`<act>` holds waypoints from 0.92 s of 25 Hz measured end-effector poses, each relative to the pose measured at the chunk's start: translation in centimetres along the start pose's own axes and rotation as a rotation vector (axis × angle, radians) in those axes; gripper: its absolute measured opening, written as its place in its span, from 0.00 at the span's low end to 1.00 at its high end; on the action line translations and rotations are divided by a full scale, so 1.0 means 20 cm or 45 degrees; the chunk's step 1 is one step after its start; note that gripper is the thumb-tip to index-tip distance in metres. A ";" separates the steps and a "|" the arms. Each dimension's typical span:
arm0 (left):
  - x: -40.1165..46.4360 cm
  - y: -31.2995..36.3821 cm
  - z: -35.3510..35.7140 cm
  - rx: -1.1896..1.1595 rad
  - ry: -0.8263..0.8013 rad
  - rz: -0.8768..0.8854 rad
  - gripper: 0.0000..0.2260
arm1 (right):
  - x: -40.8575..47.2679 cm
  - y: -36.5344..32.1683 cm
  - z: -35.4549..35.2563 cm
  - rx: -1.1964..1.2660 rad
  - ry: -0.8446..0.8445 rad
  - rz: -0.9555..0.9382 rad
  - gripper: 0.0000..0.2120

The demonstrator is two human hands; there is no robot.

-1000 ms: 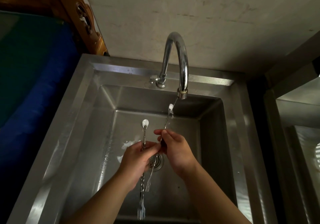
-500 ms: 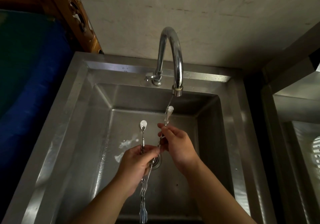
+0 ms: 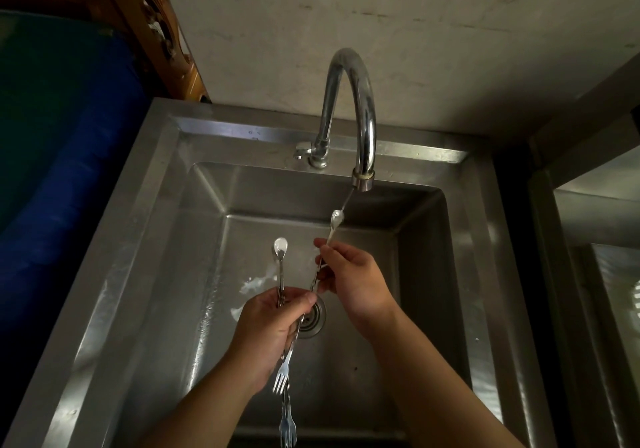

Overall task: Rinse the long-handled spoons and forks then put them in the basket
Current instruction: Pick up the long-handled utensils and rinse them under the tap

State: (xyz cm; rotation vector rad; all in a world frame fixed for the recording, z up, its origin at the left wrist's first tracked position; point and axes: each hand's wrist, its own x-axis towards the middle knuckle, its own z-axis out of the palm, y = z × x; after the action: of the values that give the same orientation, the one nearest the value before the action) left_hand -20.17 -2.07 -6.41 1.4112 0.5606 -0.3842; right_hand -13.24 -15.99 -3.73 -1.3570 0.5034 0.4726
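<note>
Spoon (image 3: 336, 219) rinses under the tap (image 3: 360, 128), pinched in your right hand (image 3: 353, 283); your left hand (image 3: 273, 329) grips the remaining cutlery; nothing basketed yet.

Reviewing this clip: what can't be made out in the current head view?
- Basket: not identifiable; the frame's right edge cuts off the neighbouring basin.
- Cutlery count: left hand covers the bundled handles.
- Lowest fork: dim, near the bottom edge.
- Sink front rim: out of frame.

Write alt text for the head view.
The right hand holds a long-handled spoon under the faucet stream over a steel sink, while the left hand grips another spoon and forks.
</note>
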 end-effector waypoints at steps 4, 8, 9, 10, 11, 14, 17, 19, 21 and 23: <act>-0.01 0.01 0.00 0.000 0.010 -0.002 0.04 | 0.02 0.00 0.00 0.022 0.014 0.006 0.09; -0.02 0.03 0.01 0.041 0.017 0.039 0.05 | 0.06 -0.02 -0.03 0.040 0.019 0.024 0.08; -0.02 0.03 0.01 0.041 0.014 0.038 0.05 | 0.07 -0.04 -0.05 0.041 0.018 0.039 0.08; -0.03 0.03 0.01 0.040 0.012 0.036 0.04 | 0.08 -0.05 -0.06 0.044 0.013 0.059 0.09; -0.02 0.03 0.00 0.040 0.012 0.036 0.03 | 0.09 -0.07 -0.06 0.047 0.008 0.080 0.11; -0.02 0.03 0.01 0.062 0.032 0.048 0.02 | 0.12 -0.11 -0.06 0.052 0.012 0.132 0.15; -0.01 0.03 0.01 0.075 0.061 0.071 0.03 | 0.13 -0.13 -0.04 0.059 0.027 0.173 0.20; 0.00 0.03 0.01 0.082 0.078 0.088 0.04 | 0.14 -0.14 -0.03 0.036 0.045 0.202 0.22; 0.01 0.03 0.01 0.093 0.091 0.103 0.03 | 0.14 -0.16 -0.01 0.001 0.076 0.238 0.24; 0.01 0.03 0.01 0.070 0.091 0.106 0.03 | 0.16 -0.17 0.00 0.006 0.068 0.283 0.30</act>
State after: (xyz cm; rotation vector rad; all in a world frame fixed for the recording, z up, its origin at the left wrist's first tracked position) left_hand -19.62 -2.11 -6.08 1.5011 0.5503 -0.2853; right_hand -8.70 -16.46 -2.85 -1.3177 0.7028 0.6173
